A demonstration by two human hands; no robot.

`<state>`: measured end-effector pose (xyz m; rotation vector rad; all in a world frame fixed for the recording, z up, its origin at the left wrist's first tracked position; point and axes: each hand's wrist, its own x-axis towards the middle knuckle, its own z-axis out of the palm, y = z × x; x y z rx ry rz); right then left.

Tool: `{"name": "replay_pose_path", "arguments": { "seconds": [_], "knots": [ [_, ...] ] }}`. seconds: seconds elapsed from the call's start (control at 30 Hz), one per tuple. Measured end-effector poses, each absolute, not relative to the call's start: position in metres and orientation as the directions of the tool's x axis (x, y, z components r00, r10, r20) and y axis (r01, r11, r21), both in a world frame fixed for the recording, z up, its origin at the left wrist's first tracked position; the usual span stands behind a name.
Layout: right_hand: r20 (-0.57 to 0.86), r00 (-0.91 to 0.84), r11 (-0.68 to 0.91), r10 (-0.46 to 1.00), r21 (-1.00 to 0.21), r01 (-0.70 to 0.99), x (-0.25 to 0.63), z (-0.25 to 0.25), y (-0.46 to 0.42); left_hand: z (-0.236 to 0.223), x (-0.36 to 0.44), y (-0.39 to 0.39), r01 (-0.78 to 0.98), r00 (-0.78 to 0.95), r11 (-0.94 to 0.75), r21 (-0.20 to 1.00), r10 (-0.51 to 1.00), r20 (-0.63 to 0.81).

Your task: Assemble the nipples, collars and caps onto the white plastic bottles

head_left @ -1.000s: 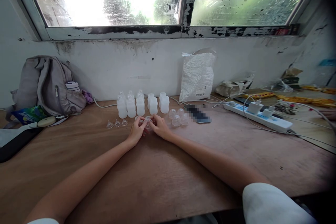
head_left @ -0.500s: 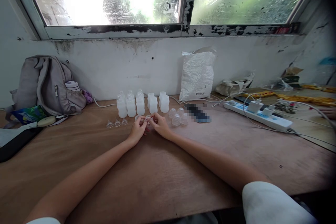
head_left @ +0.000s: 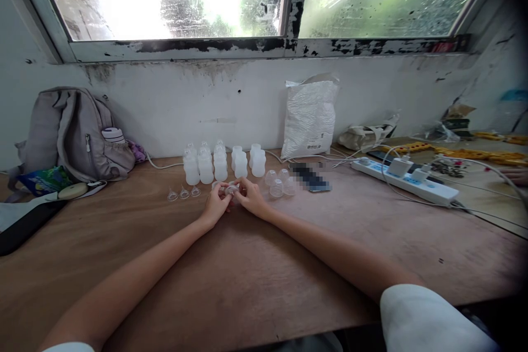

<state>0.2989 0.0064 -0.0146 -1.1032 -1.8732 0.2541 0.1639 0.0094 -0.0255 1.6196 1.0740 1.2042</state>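
Observation:
My left hand [head_left: 215, 204] and my right hand [head_left: 252, 198] meet above the table, fingers pinched round a small whitish bottle ring [head_left: 232, 189]. A clear piece like a nipple seems to sit in it, but the fingers hide much of it. Behind my hands stand rows of frosted baby bottles [head_left: 206, 168], some topped with clear nipples, and open-necked bottles [head_left: 241, 166] to their right. Left of my left hand, three clear bottle nipples [head_left: 184, 192] rest on the table. To the right of my right hand is a cluster of clear domed caps [head_left: 276, 189].
A phone [head_left: 315, 179], partly pixelated, lies right of the caps. Farther right is a white power strip [head_left: 404, 181] with plugs and cables. A white plastic bag [head_left: 310, 118] leans on the wall. At left sits a grey backpack [head_left: 72, 132]. Another person's hand [head_left: 513, 175] shows at the right edge.
The small ring piece between my fingers has turned slightly and shows a different side. Both hands stay in nearly the same place, and the things on the table have not moved.

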Motion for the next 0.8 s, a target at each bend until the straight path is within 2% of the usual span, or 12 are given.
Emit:
{"name": "replay_pose_path", "arguments": {
  "seconds": [0.47, 0.8],
  "knots": [
    [0.621, -0.217, 0.592, 0.753, -0.495, 0.636, 0.2992, -0.0212, 0.0093, -0.0242, 0.162, 0.0079, 0.258, 0.114, -0.31, 0.915, 0.95, 0.29],
    [0.606, -0.246, 0.597, 0.756, -0.484, 0.64, 0.299, -0.0226, 0.0103, -0.0283, 0.1599, 0.0088, 0.292, 0.171, -0.331, 0.897, 0.941, 0.292]
  ]
}}
